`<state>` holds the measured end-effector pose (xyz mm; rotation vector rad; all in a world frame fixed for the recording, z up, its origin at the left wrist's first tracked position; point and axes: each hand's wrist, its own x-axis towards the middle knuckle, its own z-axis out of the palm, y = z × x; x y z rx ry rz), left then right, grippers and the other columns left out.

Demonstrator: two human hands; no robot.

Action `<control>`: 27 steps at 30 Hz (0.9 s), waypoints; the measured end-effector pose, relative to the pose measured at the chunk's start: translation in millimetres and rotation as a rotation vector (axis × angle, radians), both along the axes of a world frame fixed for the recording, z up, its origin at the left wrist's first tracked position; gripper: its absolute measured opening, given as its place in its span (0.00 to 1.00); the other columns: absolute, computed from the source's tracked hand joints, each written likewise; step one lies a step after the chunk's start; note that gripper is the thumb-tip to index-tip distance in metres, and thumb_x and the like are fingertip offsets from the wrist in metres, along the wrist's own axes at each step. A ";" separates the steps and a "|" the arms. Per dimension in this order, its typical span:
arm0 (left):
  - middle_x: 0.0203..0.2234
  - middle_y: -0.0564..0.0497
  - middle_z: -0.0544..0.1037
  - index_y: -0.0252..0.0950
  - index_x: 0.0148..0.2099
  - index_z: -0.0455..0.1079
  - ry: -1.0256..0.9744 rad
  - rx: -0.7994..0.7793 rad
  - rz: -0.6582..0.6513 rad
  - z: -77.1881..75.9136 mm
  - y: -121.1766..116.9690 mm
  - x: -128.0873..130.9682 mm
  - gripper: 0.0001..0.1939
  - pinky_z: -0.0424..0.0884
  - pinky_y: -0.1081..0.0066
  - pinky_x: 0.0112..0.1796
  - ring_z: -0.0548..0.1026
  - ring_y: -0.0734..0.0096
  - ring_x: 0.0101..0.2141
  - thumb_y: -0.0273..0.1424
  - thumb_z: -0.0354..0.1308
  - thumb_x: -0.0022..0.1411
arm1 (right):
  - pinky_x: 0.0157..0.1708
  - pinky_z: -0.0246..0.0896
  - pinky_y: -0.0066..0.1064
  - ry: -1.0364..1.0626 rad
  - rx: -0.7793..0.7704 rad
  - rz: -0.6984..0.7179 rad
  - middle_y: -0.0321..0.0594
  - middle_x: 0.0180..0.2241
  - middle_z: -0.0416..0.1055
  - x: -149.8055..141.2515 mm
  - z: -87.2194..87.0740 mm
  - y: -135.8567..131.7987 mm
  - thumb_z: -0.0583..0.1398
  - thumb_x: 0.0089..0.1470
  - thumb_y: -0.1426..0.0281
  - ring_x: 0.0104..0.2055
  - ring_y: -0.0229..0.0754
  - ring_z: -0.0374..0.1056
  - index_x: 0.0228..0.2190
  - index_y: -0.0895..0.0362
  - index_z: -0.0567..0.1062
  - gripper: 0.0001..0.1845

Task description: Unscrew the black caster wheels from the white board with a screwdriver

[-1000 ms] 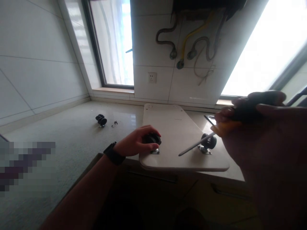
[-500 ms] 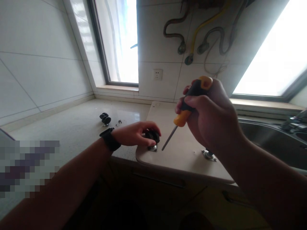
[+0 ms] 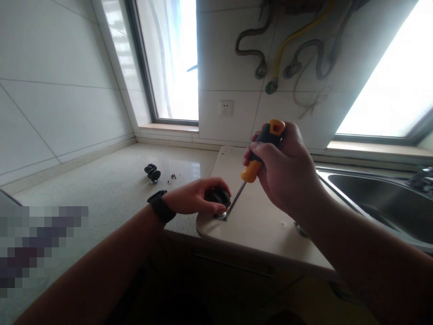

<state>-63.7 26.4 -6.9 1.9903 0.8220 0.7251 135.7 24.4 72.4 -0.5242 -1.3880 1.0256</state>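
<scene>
My left hand (image 3: 199, 196) is closed around a black caster wheel (image 3: 219, 197), whose metal mounting plate (image 3: 221, 216) lies against a pale board (image 3: 250, 225) near its front left corner. In my right hand (image 3: 284, 167) is a screwdriver (image 3: 262, 151) with a yellow and black handle. Its shaft slants down to the left, and the tip meets the right edge of the caster's plate. A screw under the tip is too small to make out. My right forearm mostly hides another metal caster plate (image 3: 300, 229) at the board's front right.
Loose black casters (image 3: 152, 173) stand on the speckled counter (image 3: 118, 180) to the left, beside several small screws (image 3: 173, 176). A steel sink (image 3: 382, 194) is on the right. Behind are a wall socket (image 3: 226, 108) and pipes (image 3: 280, 49). Drawer handles (image 3: 233, 264) line the dark cabinet front.
The screwdriver has come down and left, so its tip now touches the caster's plate instead of hovering beside it. My left hand keeps its hold on the caster. The view has shifted slightly.
</scene>
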 end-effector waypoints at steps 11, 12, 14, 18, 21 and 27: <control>0.43 0.47 0.75 0.38 0.52 0.70 -0.005 -0.037 -0.019 -0.3 0.1 0.0 0.20 0.71 0.63 0.44 0.74 0.64 0.42 0.37 0.67 0.60 | 0.28 0.65 0.33 -0.068 0.008 -0.026 0.32 0.37 0.63 -6.9 -5.2 0.8 0.60 0.46 0.75 0.29 0.35 0.67 0.38 0.50 0.57 0.20; 0.44 0.46 0.75 0.38 0.53 0.70 0.000 -0.035 -0.016 -0.4 0.1 -0.3 0.21 0.71 0.62 0.45 0.74 0.63 0.42 0.37 0.67 0.60 | 0.28 0.66 0.34 -0.076 0.013 -0.032 0.32 0.37 0.63 -6.8 -5.9 1.0 0.60 0.47 0.75 0.29 0.34 0.66 0.39 0.50 0.56 0.20; 0.45 0.46 0.75 0.38 0.55 0.69 0.003 -0.045 -0.005 -0.9 0.0 -1.2 0.24 0.71 0.60 0.46 0.74 0.62 0.44 0.38 0.68 0.60 | 0.29 0.66 0.34 -0.097 0.027 -0.047 0.32 0.37 0.63 -6.2 -7.3 1.3 0.60 0.49 0.75 0.29 0.35 0.66 0.40 0.49 0.56 0.20; 0.49 0.43 0.75 0.39 0.61 0.64 -0.019 -0.071 -0.023 -1.6 -0.1 -2.3 0.30 0.71 0.57 0.49 0.74 0.60 0.47 0.39 0.68 0.60 | 0.30 0.68 0.35 -0.251 0.132 -0.050 0.32 0.34 0.63 -1.3 -5.6 -0.8 0.62 0.54 0.71 0.32 0.37 0.67 0.41 0.50 0.57 0.18; 0.54 0.41 0.74 0.39 0.63 0.65 -0.056 -0.027 -0.075 0.8 -1.5 -1.0 0.29 0.68 0.56 0.54 0.73 0.58 0.52 0.36 0.67 0.62 | 0.31 0.68 0.34 -0.462 0.257 0.004 0.33 0.35 0.65 5.6 3.9 -6.2 0.65 0.56 0.67 0.34 0.38 0.67 0.41 0.50 0.61 0.18; 0.53 0.40 0.78 0.37 0.56 0.75 -0.152 0.015 -0.084 11.6 -9.2 4.4 0.16 0.71 0.59 0.52 0.76 0.61 0.50 0.34 0.60 0.69 | 0.27 0.66 0.33 -0.659 0.285 0.082 0.32 0.33 0.70 16.4 26.0 -11.2 0.70 0.50 0.63 0.32 0.39 0.69 0.40 0.51 0.63 0.23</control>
